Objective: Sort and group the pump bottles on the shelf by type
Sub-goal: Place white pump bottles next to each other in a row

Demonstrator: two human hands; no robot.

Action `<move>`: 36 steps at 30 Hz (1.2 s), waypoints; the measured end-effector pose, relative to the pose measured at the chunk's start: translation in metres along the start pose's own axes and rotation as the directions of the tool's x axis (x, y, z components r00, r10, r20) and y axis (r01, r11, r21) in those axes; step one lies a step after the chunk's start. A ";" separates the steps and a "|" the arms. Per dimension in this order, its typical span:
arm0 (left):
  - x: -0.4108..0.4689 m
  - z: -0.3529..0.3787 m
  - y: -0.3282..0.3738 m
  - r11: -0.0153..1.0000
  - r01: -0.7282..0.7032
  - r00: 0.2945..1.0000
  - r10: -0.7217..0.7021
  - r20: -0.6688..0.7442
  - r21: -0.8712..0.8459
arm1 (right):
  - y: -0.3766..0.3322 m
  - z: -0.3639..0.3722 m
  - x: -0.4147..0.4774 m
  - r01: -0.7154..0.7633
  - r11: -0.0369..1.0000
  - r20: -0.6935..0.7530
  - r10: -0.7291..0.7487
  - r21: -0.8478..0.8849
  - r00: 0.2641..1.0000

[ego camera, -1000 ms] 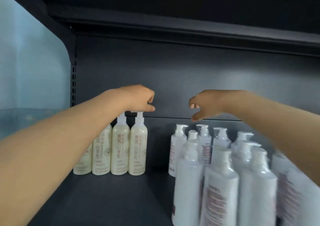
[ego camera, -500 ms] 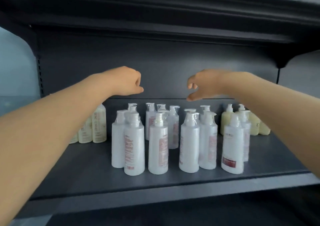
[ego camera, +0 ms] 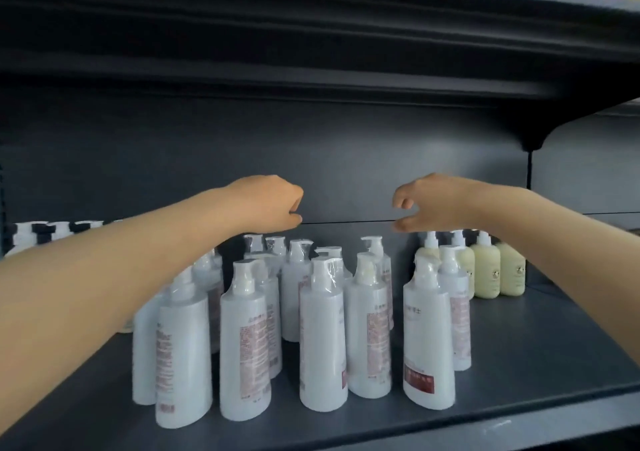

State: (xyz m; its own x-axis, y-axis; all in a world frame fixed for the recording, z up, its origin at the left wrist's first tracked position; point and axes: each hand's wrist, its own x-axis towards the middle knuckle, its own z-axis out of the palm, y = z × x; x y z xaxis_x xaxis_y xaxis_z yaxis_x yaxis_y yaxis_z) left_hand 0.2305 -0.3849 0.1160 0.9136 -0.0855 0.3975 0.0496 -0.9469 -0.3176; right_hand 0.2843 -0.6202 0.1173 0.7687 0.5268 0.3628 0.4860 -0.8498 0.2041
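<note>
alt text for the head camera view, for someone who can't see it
Two bare hands hover empty above a dark shelf, the left hand loosely fisted and the right hand in an open claw. Below them stands a cluster of white pump bottles, with pale green pump bottles at the back right.

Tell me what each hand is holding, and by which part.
Nothing. The left hand is curled into a loose fist and the right hand is half open, both empty above the white pump bottles.
</note>
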 end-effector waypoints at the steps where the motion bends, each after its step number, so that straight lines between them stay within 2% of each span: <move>1: 0.010 0.002 -0.002 1.000 0.007 1.000 -0.007 0.017 -0.007 | 0.006 0.005 0.009 0.008 1.000 0.010 -0.008 -0.010 1.000; 5: 0.045 0.013 -0.015 1.000 0.021 0.998 -0.021 0.063 -0.004 | 0.026 0.029 0.054 0.089 0.996 0.072 -0.087 -0.018 0.994; 9: 0.070 0.033 -0.019 0.999 -0.040 0.991 0.037 0.131 0.020 | 0.040 0.055 0.088 0.147 0.989 0.131 -0.148 0.014 0.980; 16: 0.092 0.075 -0.007 0.995 -0.050 0.968 0.071 0.242 -0.092 | 0.052 0.096 0.133 0.209 0.960 0.193 -0.245 0.188 0.950; 20: 0.098 0.091 -0.009 0.986 -0.034 0.967 0.074 0.244 -0.163 | 0.053 0.121 0.143 0.275 0.943 0.183 -0.309 0.190 0.933; 23: 0.100 0.098 -0.010 0.984 -0.031 0.967 0.074 0.243 -0.178 | 0.056 0.130 0.152 0.318 0.912 0.138 -0.361 0.261 0.922; 27: 0.103 0.107 -0.016 0.968 0.028 0.961 0.043 0.274 -0.248 | 0.060 0.135 0.163 0.350 0.847 0.102 -0.421 0.400 0.901; 32: 0.104 0.116 -0.016 0.924 0.090 0.959 0.020 0.282 -0.372 | 0.067 0.148 0.172 0.301 0.669 0.067 -0.465 0.680 0.883; 36: 0.106 0.118 -0.014 0.880 0.175 0.963 -0.060 0.262 -0.441 | 0.071 0.154 0.174 0.287 0.595 0.043 -0.479 0.751 0.877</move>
State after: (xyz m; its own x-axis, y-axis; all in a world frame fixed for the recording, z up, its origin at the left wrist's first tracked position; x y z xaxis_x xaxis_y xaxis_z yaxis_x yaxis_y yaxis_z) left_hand 0.3739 -0.3440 0.0607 0.9827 0.0558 0.1765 0.0254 -0.9851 0.1701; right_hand 0.5165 -0.5857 0.0553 0.4595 0.8695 0.1812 0.8222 -0.3392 -0.4571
